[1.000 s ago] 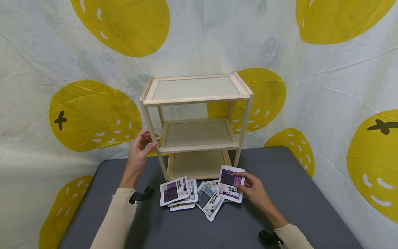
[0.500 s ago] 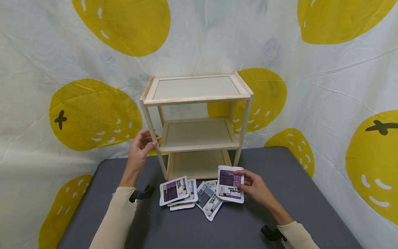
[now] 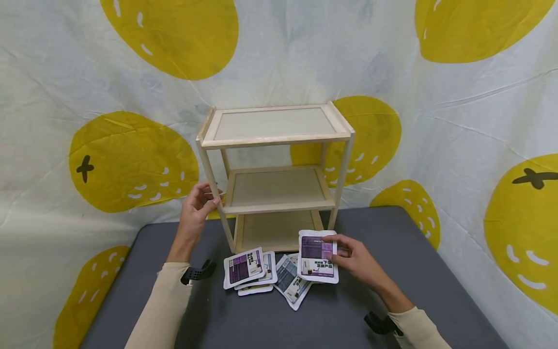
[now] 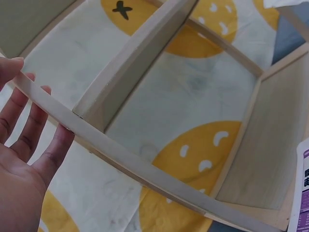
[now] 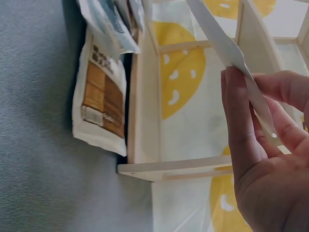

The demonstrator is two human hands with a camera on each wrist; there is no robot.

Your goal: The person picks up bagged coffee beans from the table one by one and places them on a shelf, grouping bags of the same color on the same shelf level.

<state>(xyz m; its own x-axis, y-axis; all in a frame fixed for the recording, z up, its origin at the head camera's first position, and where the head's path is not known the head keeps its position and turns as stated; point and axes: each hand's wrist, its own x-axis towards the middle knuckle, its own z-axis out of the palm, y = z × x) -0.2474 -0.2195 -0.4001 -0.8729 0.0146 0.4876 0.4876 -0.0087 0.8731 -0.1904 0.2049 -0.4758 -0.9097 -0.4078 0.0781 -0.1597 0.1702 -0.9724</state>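
A three-tier wooden shelf [image 3: 281,186] stands at the back of the grey table. My left hand [image 3: 195,212] grips its front left post, thumb in front and fingers behind; the left wrist view shows the fingers [image 4: 55,150] against this post. With my right hand [image 3: 358,261] I pinch the right edge of a white packet with a purple label [image 3: 311,248], raised and tilted before the lowest tier. In the right wrist view this packet [image 5: 217,36] appears edge-on between thumb and fingers. Below it, partly covered, lies a blue-labelled packet [image 3: 288,278].
A fanned stack of packets [image 3: 244,267], purple-labelled on top, lies at the shelf's front left. A brown-labelled packet [image 5: 104,96] rests beside the shelf base in the right wrist view. Behind hangs a white curtain [image 3: 266,58] with yellow fruit prints.
My right hand has shifted the purple-labelled packet slightly left, turning it more upright and covering more of the packets beneath. The left hand and the shelf stay put.
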